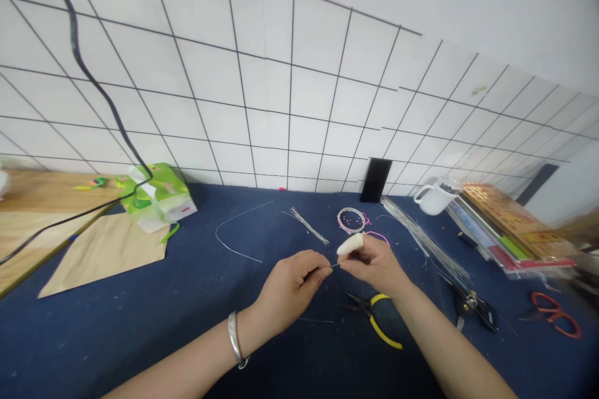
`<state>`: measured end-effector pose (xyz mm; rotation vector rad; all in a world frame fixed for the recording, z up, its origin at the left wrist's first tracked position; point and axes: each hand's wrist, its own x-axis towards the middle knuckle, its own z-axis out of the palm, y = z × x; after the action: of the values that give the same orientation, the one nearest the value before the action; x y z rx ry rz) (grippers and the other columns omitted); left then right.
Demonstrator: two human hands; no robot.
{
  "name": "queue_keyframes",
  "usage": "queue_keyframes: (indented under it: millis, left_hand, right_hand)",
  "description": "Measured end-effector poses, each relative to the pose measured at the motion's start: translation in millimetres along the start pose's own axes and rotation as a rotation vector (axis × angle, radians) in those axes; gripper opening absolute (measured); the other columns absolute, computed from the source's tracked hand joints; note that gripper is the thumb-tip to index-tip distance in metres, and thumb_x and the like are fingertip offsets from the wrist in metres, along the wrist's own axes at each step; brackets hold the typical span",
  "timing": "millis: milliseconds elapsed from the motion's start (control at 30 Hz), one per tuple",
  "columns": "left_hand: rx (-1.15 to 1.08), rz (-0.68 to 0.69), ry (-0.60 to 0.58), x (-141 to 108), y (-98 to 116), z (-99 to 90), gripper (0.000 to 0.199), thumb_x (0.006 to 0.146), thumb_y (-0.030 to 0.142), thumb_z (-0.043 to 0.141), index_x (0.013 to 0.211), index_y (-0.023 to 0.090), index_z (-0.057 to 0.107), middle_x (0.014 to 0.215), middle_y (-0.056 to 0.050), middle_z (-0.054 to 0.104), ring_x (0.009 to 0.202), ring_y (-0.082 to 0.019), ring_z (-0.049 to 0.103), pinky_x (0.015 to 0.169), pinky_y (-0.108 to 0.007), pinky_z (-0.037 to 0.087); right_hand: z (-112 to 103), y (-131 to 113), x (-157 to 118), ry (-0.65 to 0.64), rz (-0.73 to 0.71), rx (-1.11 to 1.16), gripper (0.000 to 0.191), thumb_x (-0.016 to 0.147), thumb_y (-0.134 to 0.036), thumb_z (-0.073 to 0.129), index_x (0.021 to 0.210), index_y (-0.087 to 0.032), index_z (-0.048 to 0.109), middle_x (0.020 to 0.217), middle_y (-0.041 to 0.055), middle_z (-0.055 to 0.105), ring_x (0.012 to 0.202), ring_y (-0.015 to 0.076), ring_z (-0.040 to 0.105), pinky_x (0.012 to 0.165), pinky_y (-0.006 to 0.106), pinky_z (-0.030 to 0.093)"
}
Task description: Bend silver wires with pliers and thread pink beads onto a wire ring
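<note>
Fingertips [322, 273] of both hands pinch a thin metal wire [335, 265] — L hand [291, 285] on one side, R hand [378, 262] on the other, so neither's clearly nearer. Wire spans the gap btwn them, only a short bit visible, long axis approx. L–R, R side slightly higher. R index wears a white finger cot [350, 244]. Wrists angle inward, forearms up from bottom edge; long-nose pliers [368, 307] lie just below R hand.

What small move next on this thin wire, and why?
Perhaps steady the wire with the left hand and turn it slightly with the right hand: both pinch it close together, and the yellow-handled pliers lie unheld on the blue tabletop.
</note>
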<state>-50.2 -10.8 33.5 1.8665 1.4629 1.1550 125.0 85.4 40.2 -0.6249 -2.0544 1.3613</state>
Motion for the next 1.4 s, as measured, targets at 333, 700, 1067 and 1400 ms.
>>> queue_keyframes:
  millis: [333, 700, 1067, 1400]
  left_hand:
    - [-0.019, 0.015, 0.0, 1, -2, 1.8, 0.014, 0.084, 0.019, 0.046, 0.081, 0.018, 0.06, 0.076, 0.0, 0.059, 0.071, -0.011, 0.053, 0.066, -0.023, 0.04]
    - [-0.175, -0.055, -0.001, 4, -4, 3.0, 0.015, 0.084, 0.024, 0.048, 0.081, 0.017, 0.061, 0.072, 0.0, 0.059, 0.065, -0.01, 0.052, 0.062, -0.022, 0.04]
    - [-0.277, -0.042, -0.106, 5, -13, -2.1, 0.016, 0.083, 0.028, 0.051, 0.078, 0.016, 0.06, 0.064, 0.002, 0.051, 0.057, -0.008, 0.046, 0.056, -0.019, 0.037]
    - [-0.422, -0.315, -0.182, 9, -13, -0.6, 0.025, 0.081, 0.039, 0.049, 0.079, 0.016, 0.058, 0.063, 0.004, 0.047, 0.049, -0.006, 0.038, 0.045, -0.018, 0.03]
  right_hand:
    - [3, -3, 0, 0.001, -0.046, -0.142, 0.015, 0.073, -0.013, 0.06, 0.086, -0.019, 0.059, 0.075, 0.0009, 0.061, 0.069, 0.0123, 0.057, 0.065, 0.025, 0.046]
    - [10, -14, -2, 0.084, -0.365, -0.454, 0.019, 0.075, -0.011, 0.056, 0.091, -0.02, 0.059, 0.082, 0.0031, 0.06, 0.075, 0.013, 0.056, 0.068, 0.026, 0.046]
    - [16, -15, -5, 0.04, -0.467, -0.506, 0.027, 0.075, -0.006, 0.053, 0.099, -0.019, 0.056, 0.086, 0.0051, 0.058, 0.08, 0.0137, 0.054, 0.07, 0.028, 0.046]
    - [29, 1, -6, 0.138, -0.377, -0.588, 0.028, 0.076, -0.011, 0.051, 0.103, -0.019, 0.054, 0.079, 0.0033, 0.057, 0.071, 0.0142, 0.052, 0.067, 0.029, 0.046]
